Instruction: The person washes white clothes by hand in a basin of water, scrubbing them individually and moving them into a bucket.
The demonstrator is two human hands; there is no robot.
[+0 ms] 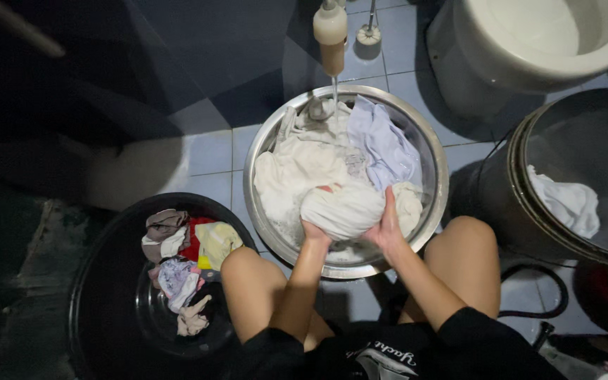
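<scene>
Over steel basin (262, 151), left hand (316, 232) and right hand (388, 226) closed around white wet cloth bundle (343, 209); likely soft, heavy, slippery, best gripped by both ends.

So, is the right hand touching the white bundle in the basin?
Touching. The head view shows the right hand pressed flat against the white bundle, with the left hand gripping its other side over the basin.

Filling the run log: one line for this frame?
left hand: grips white cloth bundle | right hand: grips same bundle | steel basin: full of white laundry | tap: running | black tub: mixed clothes
</scene>
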